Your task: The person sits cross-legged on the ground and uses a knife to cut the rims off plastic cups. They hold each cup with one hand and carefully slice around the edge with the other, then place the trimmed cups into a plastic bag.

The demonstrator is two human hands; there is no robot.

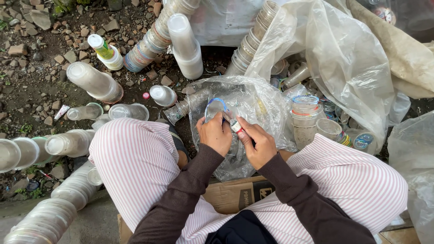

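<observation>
Two hands meet low over a crinkled clear plastic bag (253, 113) that sits on the ground between the striped knees (135, 158). The left hand (216, 134) is closed around a clear plastic cup (215, 108) with a blue rim, the cup tilted on its side just above the fingers. The right hand (257, 143) pinches a small cutter (234, 125), red and white, its tip touching the cup's rim. Room is tight here: the knees close in on both sides, and a flattened brown cardboard sheet (235, 194) lies under the legs. On the bag's right edge stands a short stack of cloudy cups (305, 117), ribbed and dirty. Long nested cup columns (149, 43) lie across the stony soil beyond the bag, smooth and translucent, and more columns (49, 217) run along the lower left. A big slack plastic sheet (343, 58) drapes the upper right, glossy and wrinkled. Open ground shows only at the upper left, rough with broken stones (36, 27).
</observation>
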